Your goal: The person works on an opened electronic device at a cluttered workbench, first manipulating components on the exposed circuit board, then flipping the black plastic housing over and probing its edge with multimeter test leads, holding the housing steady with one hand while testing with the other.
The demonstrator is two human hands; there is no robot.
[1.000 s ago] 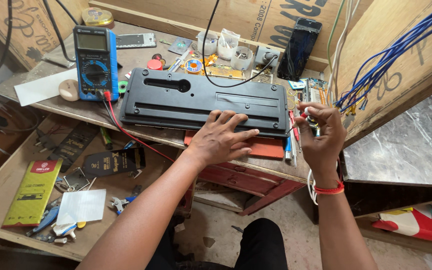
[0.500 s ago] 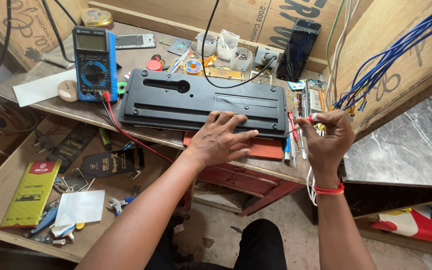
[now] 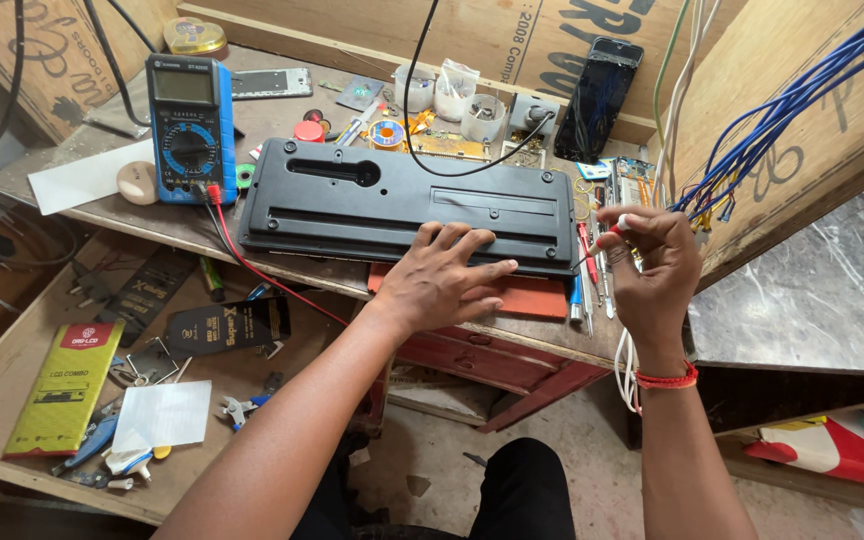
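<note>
A long black plastic device lies face down on the wooden workbench. My left hand rests flat on its near edge, fingers spread. To its right, my right hand is raised just above the bench edge and pinches a small red-handled tool between thumb and fingers. A red band circles that wrist. Several screwdrivers lie on the bench between the two hands.
A blue multimeter with a red lead stands at the left. Small cups, solder and parts crowd the back, beside a dark phone. Blue wires hang at the right. A lower shelf holds packets, paper and pliers.
My right hand has lifted slightly and turned the red-handled tool in its fingers. My left hand stays pressed on the black device.
</note>
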